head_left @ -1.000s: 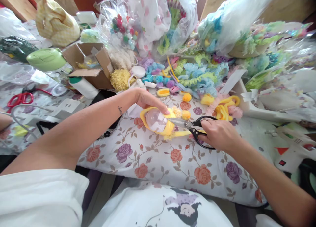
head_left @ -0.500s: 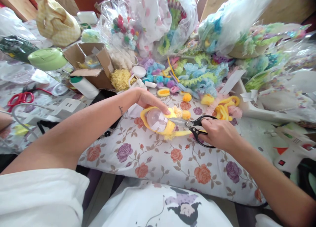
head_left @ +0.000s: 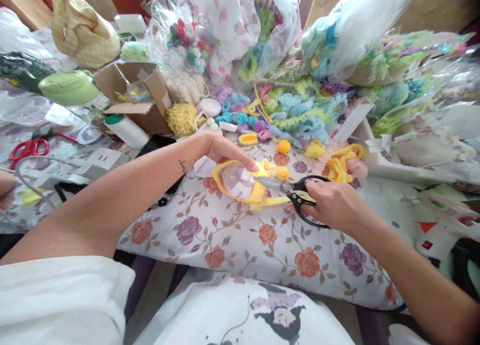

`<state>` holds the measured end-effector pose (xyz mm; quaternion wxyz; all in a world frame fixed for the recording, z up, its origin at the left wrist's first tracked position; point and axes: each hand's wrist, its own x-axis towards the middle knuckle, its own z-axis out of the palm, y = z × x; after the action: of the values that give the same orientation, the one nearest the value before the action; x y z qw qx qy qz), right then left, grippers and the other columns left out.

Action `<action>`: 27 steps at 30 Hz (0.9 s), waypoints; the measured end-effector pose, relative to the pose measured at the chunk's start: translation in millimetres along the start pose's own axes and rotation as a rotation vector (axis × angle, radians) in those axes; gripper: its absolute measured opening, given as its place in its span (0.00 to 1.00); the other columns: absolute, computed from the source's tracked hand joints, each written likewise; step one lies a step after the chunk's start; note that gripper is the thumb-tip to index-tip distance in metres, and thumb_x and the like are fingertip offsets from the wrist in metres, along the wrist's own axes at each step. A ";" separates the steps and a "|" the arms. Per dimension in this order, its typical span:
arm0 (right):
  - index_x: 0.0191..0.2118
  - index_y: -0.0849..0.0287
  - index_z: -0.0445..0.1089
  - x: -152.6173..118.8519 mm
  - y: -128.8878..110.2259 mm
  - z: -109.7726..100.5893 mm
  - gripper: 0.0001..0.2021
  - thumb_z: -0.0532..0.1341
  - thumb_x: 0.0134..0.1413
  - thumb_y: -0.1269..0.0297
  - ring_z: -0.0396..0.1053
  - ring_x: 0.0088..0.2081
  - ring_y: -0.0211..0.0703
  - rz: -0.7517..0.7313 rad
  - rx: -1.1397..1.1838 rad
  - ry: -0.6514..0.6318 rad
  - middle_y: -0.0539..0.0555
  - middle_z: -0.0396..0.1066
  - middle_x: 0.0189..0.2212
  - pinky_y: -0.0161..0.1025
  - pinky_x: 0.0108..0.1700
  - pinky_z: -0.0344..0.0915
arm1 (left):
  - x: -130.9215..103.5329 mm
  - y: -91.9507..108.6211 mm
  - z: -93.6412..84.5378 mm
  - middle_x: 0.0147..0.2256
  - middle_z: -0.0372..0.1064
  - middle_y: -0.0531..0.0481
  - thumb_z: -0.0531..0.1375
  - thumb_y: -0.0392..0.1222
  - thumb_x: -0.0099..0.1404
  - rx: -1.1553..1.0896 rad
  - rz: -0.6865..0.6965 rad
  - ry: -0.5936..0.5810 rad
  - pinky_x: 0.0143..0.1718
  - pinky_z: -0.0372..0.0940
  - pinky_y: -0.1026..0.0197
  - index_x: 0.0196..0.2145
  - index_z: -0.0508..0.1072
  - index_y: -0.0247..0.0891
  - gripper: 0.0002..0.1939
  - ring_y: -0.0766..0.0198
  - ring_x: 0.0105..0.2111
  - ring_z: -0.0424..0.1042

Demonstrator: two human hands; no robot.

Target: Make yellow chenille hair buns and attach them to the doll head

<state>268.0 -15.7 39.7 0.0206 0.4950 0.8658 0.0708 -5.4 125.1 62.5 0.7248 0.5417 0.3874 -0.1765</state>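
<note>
My left hand [head_left: 231,152] is closed on the upper edge of a yellow fuzzy craft piece [head_left: 258,194], its thumb pressed on top. A clear plastic dome [head_left: 237,179] sits inside the yellow rim. My right hand [head_left: 335,201] grips black-handled scissors [head_left: 285,187], fingers through the loops. The blades point left and reach over the yellow piece; their tips are hard to make out. From the piece a yellow strip runs right, passing beneath the scissors. Beside the left thumb lies a yellow pompom [head_left: 282,173].
Yellow fuzzy strips [head_left: 341,165] lie to the right by a white box [head_left: 390,171]. Behind are colourful trimmings [head_left: 300,110] and plastic bags [head_left: 234,30]. On the left are a cardboard box [head_left: 131,92], a thread spool [head_left: 127,131], red-handled scissors [head_left: 29,151] and a power strip [head_left: 99,160].
The view has shifted very slightly. Both hands, the scissors and the yellow craft piece stay in almost the same places.
</note>
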 end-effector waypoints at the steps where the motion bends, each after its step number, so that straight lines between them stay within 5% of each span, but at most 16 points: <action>1: 0.26 0.61 0.64 0.1 -0.2 -0.1 0.08 0.59 0.49 0.62 0.65 0.23 0.44 0.004 0.000 -0.014 0.56 0.69 0.21 0.36 0.24 0.44 | 0.2 0.1 -0.6 0.36 0.77 0.43 0.64 0.47 0.56 0.013 -0.001 -0.009 0.42 0.67 0.59 0.48 0.75 0.32 0.25 0.53 0.45 0.74; 9: 0.26 0.61 0.64 1.3 -1.3 -1.2 0.09 0.59 0.48 0.61 0.65 0.23 0.46 0.038 -0.015 -0.083 0.57 0.69 0.21 0.37 0.25 0.43 | -1.8 2.0 1.6 0.36 0.78 0.44 0.64 0.46 0.56 0.026 -0.007 -0.010 0.45 0.67 0.57 0.49 0.74 0.31 0.24 0.53 0.43 0.74; 23: 0.24 0.59 0.62 1.9 1.2 1.1 0.11 0.57 0.51 0.59 0.63 0.21 0.42 -0.015 0.001 0.053 0.55 0.66 0.19 0.37 0.24 0.42 | -0.6 0.2 2.5 0.35 0.78 0.44 0.66 0.42 0.52 -0.020 -0.007 0.038 0.44 0.67 0.56 0.45 0.76 0.33 0.22 0.51 0.45 0.73; 27: 0.24 0.59 0.62 1.8 0.9 -0.2 0.11 0.56 0.52 0.59 0.62 0.21 0.42 -0.012 0.007 0.043 0.54 0.66 0.19 0.37 0.24 0.42 | 1.7 -0.5 0.8 0.37 0.77 0.44 0.67 0.35 0.47 -0.093 -0.028 0.091 0.43 0.68 0.57 0.46 0.76 0.34 0.25 0.50 0.47 0.73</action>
<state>267.8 -13.8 40.1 0.0011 0.4880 0.8693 0.0784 -4.4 124.5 61.1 0.7284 0.5093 0.4351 -0.1437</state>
